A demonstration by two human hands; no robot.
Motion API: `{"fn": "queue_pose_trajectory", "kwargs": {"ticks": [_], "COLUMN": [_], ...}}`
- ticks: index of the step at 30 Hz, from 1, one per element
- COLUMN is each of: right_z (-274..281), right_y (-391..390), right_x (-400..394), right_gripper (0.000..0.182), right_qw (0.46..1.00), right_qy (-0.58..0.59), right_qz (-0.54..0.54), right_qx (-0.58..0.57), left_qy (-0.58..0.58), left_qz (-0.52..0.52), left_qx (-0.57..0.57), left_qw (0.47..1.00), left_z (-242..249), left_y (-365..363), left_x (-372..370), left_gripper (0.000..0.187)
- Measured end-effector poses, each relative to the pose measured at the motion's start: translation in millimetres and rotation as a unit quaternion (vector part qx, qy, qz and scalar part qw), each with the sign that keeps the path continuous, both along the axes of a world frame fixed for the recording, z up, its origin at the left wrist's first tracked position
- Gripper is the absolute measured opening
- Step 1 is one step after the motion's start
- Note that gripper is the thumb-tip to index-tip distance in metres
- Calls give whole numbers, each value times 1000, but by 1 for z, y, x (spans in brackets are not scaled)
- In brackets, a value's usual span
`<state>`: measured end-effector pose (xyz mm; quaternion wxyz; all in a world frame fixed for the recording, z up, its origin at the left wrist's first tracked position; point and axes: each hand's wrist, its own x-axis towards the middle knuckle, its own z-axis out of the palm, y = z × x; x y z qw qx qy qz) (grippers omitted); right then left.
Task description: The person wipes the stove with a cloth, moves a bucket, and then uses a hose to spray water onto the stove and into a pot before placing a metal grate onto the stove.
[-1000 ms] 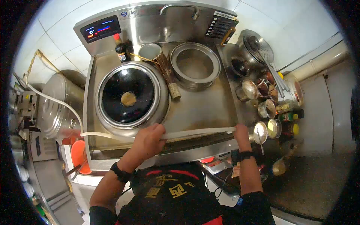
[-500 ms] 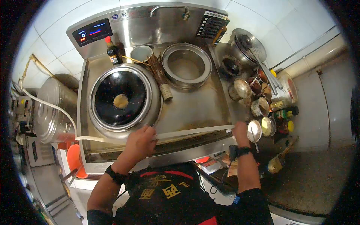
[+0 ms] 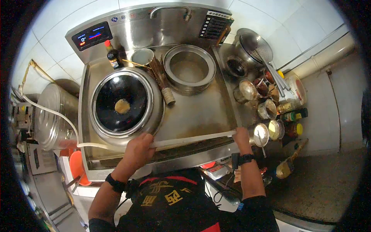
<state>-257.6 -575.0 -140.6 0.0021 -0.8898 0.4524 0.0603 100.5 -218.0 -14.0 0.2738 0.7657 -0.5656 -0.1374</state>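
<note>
A long, narrow, pale metal strip (image 3: 193,138) spans the front of the steel wok range, above the dark gutter (image 3: 185,150). My left hand (image 3: 139,150) is closed on its left end, close to the front of the wok with the black domed lid (image 3: 123,96). At the strip's right end, my right hand (image 3: 242,140) has its fingers curled round it, beside the small steel seasoning bowls (image 3: 261,134). A white hose (image 3: 96,145) runs in from the left toward my left hand.
Behind the strip, the range top (image 3: 201,116) carries a bamboo brush (image 3: 167,91), a round pot of water (image 3: 189,69) and a red-capped sauce bottle (image 3: 113,56). A tap (image 3: 187,17) overhangs the back. Ladles (image 3: 272,75) and bottles stand on the right.
Both hands keep hold of the strip. My left hand has shifted slightly left and down, and the strip's right end now shows against my right fingers. The camera view has moved a little.
</note>
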Motion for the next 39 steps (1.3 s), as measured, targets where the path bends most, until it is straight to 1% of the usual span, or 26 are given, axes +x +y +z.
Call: {"fn": "queue_pose_trajectory", "kwargs": {"ticks": [1, 4, 7, 10, 11, 13, 14, 15, 17, 18, 20, 22, 23, 24, 25, 27, 28, 30, 31, 32, 33, 35, 37, 38, 39], "right_z": [8, 8, 11, 21, 16, 7, 5, 3, 2, 6, 11, 14, 1, -19, -35, -49, -55, -74, -84, -90, -87, -80, -45, -32, -28], "right_y": [3, 1, 1, 4, 3, 2, 3, 5, 15, 25, 53, 89, 97, 100, 102, 110, 112, 110, 110, 111, 111, 114, 120, 122, 123], "right_x": [4, 3, -1, 0, -2, -6, -8, -10, -16, -20, -20, 10, 23, 38, 49, 61, 67, 76, 80, 86, 90, 94, 108, 113, 113], "right_gripper": [27, 28, 30, 32, 32, 32, 32, 31, 32, 34, 34, 34, 32, 29, 27, 21, 18, 14, 15, 20, 25, 35, 41, 44, 46], "right_qw": [1000, 998, 997, 995, 988, 960, 905, 828, 842, 913, 939, 912, 748, 496, 186, 161, 148, 106, 127, 148, 85, -37, -35, -33, -32], "right_qy": [-20, -31, -56, -68, -81, -106, -160, -210, -239, -212, -184, -211, -412, -568, -658, -684, -698, -708, -700, -691, -698, -702, -691, -684, -678], "right_qz": [1, -19, -21, -42, -82, -162, -239, -310, -200, -20, 79, -83, -284, -443, -547, -531, -522, -558, -574, -591, -593, -590, -613, -626, -630], "right_qx": [4, 58, 54, 58, 107, 201, 313, 417, 441, 349, 278, 343, 436, 484, 483, 473, 468, 420, 404, 389, 392, 397, 380, 373, 377], "left_qy": [-1, -14, -19, 1, -1, -4, -1, 3, 10, 14, 5, -25, -67, -54, -54, -75, -75, -72, -101, -130, -159, -161, -156, -154, -151], "left_qz": [4, 12, 20, 26, 19, 5, 1, -2, 1, 5, 15, 24, 42, 43, 51, 104, 109, 120, 117, 116, 117, 121, 139, 137, 133], "left_qx": [7, 0, 24, 56, 44, 20, 17, 14, -1, -14, -26, -34, -27, -25, -32, -39, -48, -69, -71, -74, -79, -55, -33, -44, -41], "left_qw": [1000, 1000, 999, 998, 999, 1000, 1000, 1000, 1000, 1000, 1000, 999, 996, 997, 997, 991, 990, 988, 985, 982, 977, 978, 977, 977, 979], "left_z": [-5, -17, -25, -14, -9, 5, 16, 29, 53, 65, 76, 81, 85, 85, 91, 82, 83, 89, 84, 75, 77, 85, 88, 87, 88], "left_y": [1, 3, 8, 9, 10, 13, 13, 15, 18, 20, 22, 29, 32, 38, 42, 53, 55, 53, 57, 61, 56, 50, 49, 48, 48], "left_x": [0, 1, 4, 0, -1, -2, -4, -6, -10, -10, -10, -5, -5, 1, 5, 20, 27, 37, 45, 56, 60, 63, 64, 64, 64], "left_gripper": [28, 27, 26, 28, 29, 31, 32, 33, 33, 32, 29, 27, 27, 29, 30, 28, 28, 27, 27, 27, 27, 30, 33, 37, 37]}}
